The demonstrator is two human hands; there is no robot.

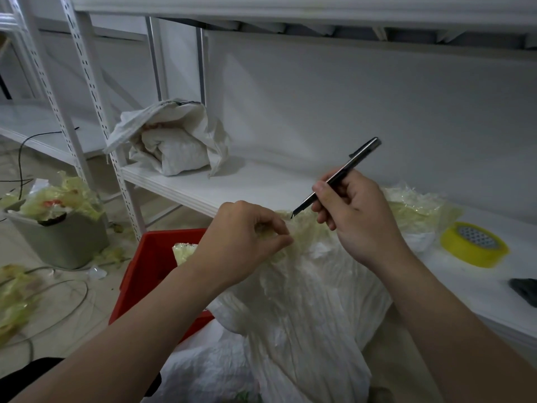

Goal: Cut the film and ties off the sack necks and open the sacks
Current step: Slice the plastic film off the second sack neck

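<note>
A white woven sack [305, 301] stands in front of me, its neck wrapped in yellowish film [302, 231]. My left hand [247, 242] pinches a bit of that film at the neck's left side. My right hand [354, 216] grips a slim black utility knife [340, 175], held like a pen, with its blade tip touching the film at the top of the neck. A second white sack [174, 141] sits open on the low shelf at the back left.
A yellow tape roll [473, 245] and crumpled film [418, 207] lie on the white shelf [261, 181] at right. A red crate [157, 266] stands left of the sack. A grey bin [66, 237] full of film scraps stands on the floor, with cables and scraps around it.
</note>
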